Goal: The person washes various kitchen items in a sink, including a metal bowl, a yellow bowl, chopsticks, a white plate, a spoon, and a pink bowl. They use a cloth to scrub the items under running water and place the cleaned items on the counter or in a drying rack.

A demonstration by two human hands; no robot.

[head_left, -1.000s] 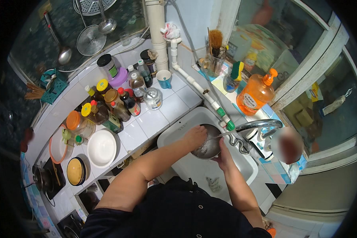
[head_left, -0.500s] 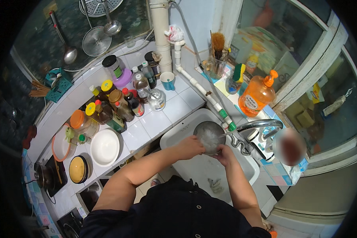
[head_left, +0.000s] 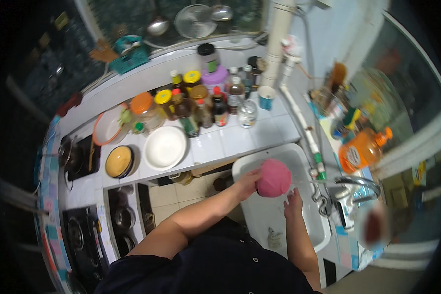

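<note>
Over the white sink [head_left: 259, 225], my left hand [head_left: 250, 183] grips the left edge of a round pink bowl [head_left: 274, 178]. The bowl is tipped so that its pink outside faces me, and its inside is hidden. My right hand [head_left: 293, 203] is just below and to the right of the bowl, open, its fingers pointing up and holding nothing. The curved metal faucet [head_left: 360, 183] is at the sink's right side. A crumpled pale thing [head_left: 274, 237] lies on the sink bottom; its kind is unclear.
On the tiled counter to the left stand a white bowl [head_left: 165, 148], a yellow-lined bowl [head_left: 119, 162], several sauce bottles and jars [head_left: 186, 115], and a teal-and-white cup [head_left: 266, 97]. An orange pump bottle [head_left: 360, 152] stands behind the faucet. A gas stove [head_left: 83, 235] is at lower left.
The bowl was upright with water in it under the faucet; now its pink outside shows, tipped and moved away from the faucet. My right hand has let go. The view has turned left.
</note>
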